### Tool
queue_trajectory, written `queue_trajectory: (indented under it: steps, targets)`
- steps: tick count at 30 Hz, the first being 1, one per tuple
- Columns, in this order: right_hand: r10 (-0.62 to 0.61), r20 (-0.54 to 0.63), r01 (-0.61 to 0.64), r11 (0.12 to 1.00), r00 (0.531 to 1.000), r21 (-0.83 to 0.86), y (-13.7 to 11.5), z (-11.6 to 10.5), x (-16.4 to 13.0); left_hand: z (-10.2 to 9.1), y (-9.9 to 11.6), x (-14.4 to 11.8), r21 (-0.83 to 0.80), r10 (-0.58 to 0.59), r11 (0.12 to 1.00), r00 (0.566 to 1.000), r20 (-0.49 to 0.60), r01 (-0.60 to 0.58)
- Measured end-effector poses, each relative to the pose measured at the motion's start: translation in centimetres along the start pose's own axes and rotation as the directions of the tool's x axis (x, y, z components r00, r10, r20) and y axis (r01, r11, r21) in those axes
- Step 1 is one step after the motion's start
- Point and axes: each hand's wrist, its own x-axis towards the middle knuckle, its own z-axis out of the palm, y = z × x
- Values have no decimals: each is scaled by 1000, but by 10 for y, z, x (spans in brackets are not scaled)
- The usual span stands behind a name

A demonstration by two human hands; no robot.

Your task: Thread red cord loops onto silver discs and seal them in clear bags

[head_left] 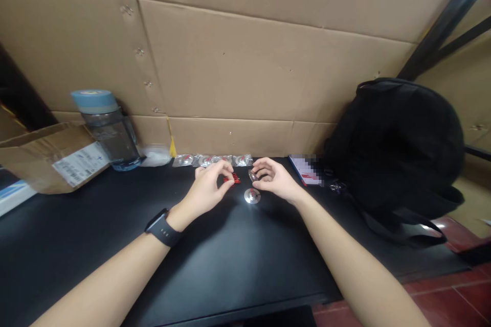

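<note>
The left hand [209,186] is pinching a small red part [231,179] between thumb and fingertips, holding it just above the black bench [230,265]. The right hand [272,178] is curling its fingers around a small clear piece [253,174], which is sitting just off the fingertips of the left hand; what the piece is exactly is too small to tell. Just below the right hand's thumb, a round silver disc [252,195] is lying flat on the bench, touched by neither hand.

Both grips are working with fingertips only, so either small part is likely to slip and skitter across the smooth bench if the two are pressed together off-line. The disc is sitting close under the right wrist and could be nudged away by a careless shift.

Just beyond both hands, a row of clear packets [213,160] is lying against the cardboard wall [249,61]. Well off to the left hand's outer side a water bottle [107,130] is standing upright; a black backpack [395,148] is slumping beyond the right hand.
</note>
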Motion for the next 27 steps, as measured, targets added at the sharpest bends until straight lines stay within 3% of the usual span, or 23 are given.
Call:
queue_trajectory:
  steps: [4,8,14,21,27]
  targets:
    - [-99,-55,104,990,994,93,-6,28,-4,1,10,-1,-100,-5,995,999,-45,0]
    - [-136,-65,142,985,989,101,-13,43,-9,2,15,-2,-134,13,991,999,-47,-19]
    - [-179,-57,182,982,982,45,-17,47,-12,2,17,-4,-196,10,980,999,-54,-21]
    - [-187,-52,188,982,981,3,-21,49,-14,-1,22,-5,-92,21,995,995,-93,-30]
    - [-189,-90,198,974,978,108,-21,50,-15,-3,26,-7,-86,30,995,983,-179,-46]
